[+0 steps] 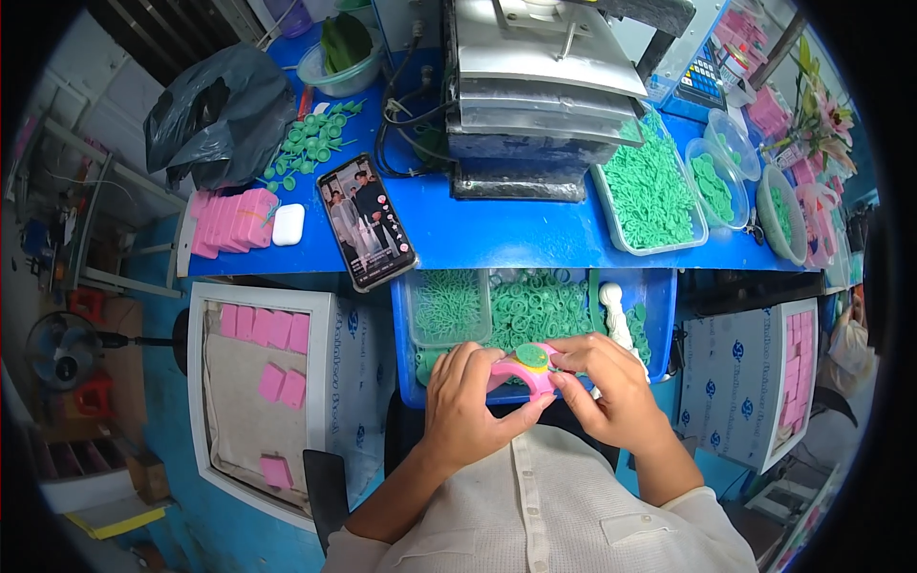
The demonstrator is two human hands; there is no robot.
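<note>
Both hands hold a pink flexible piece [536,380] in front of my chest, bent into an arch with an opening under it. On its top sits a round green disc [531,356] with a yellowish rim. My left hand [469,393] grips the left side, thumb below and fingers curled behind. At the other side my right hand [604,384] pinches it between thumb and fingers. Just beyond the hands, a blue tray [663,304] holds loose green rings [540,307], a clear box of green branching pieces [447,304] and a white twisted object [614,315].
Across the blue table [458,239] lie a lit phone [367,224], a white case [287,225], pink slabs [234,221] and green cup-like pieces [315,138]. A metal press [535,124] stands behind, beside a tub of green pieces [651,191]. Pink slabs rest on the left-hand tray [239,392].
</note>
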